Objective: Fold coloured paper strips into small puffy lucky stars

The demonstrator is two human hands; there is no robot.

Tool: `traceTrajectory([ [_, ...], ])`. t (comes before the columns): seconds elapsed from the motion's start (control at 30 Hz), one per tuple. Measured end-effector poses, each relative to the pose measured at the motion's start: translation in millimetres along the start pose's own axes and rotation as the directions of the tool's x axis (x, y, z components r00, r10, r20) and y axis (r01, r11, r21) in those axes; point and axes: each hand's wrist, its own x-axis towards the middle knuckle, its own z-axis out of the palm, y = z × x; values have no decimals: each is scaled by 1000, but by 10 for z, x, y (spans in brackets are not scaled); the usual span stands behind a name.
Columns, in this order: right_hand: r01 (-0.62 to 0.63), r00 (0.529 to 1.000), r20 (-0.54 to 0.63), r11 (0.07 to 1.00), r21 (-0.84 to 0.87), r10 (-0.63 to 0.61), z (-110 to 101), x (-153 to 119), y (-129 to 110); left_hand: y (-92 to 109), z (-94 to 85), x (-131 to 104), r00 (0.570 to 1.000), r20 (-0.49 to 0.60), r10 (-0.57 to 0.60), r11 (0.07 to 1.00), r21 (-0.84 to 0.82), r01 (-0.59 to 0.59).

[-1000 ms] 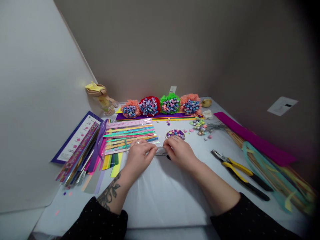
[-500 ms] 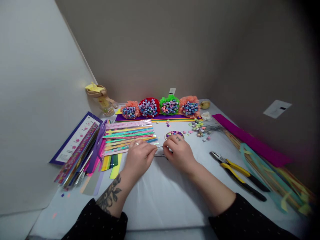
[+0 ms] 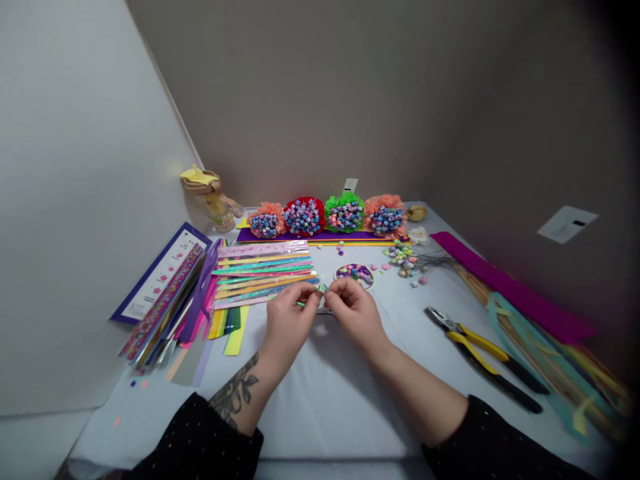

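Above the middle of the white table, my left hand [image 3: 293, 317] and my right hand [image 3: 359, 317] meet fingertip to fingertip, both pinched closed. Between them is a small, shiny pale-green paper strip [image 3: 323, 288]; a bit of green also pokes out by the left fingers. Just behind my right hand stands a small round dish [image 3: 371, 279] of purple and multicoloured folded paper stars. Shiny paper strips [image 3: 265, 267] lie in rows beyond my left hand. A thin dark object [image 3: 325, 311] below my fingers is mostly hidden.
Several crepe-paper flowers [image 3: 345, 215] with star centres line the back. Loose stars on wires [image 3: 400, 257] lie behind right. Yellow-black pliers [image 3: 480, 353] and a magenta sheet [image 3: 505, 287] are at right. Strip packs [image 3: 165, 293] lie at left, near a glass jar [image 3: 220, 217].
My hands have come closer together, and the strip between them now shows pale green. The whole view has shifted slightly, with the table items appearing a little further right.
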Motion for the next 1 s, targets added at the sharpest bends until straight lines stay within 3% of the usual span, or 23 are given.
traceTrajectory([
  [0.13,-172,983,90,970,169,159,-8,51,20,0,28,25,976,49,-211,930,-298,215],
  [0.27,-170,985,58,968,187,162,-15,70,26,-15,67,46,915,167,-367,762,-510,399],
  [0.4,-167,986,35,968,187,164,-1,69,34,-9,110,32,853,245,-461,621,-598,507],
  [0.53,-170,985,2,963,211,173,2,65,57,-17,121,15,822,295,-487,548,-629,551],
  [0.63,-115,993,11,984,135,114,-22,64,59,-16,97,27,804,329,-495,503,-646,574],
  [0.73,43,999,23,996,-74,-42,-55,67,35,0,66,55,820,305,-485,500,-673,546],
  [0.83,156,988,31,958,-239,-153,-74,68,8,10,43,78,848,242,-472,553,-667,499],
  [1.0,178,983,94,941,-287,-157,-94,59,-3,-2,7,103,868,152,-473,652,-602,461],
])
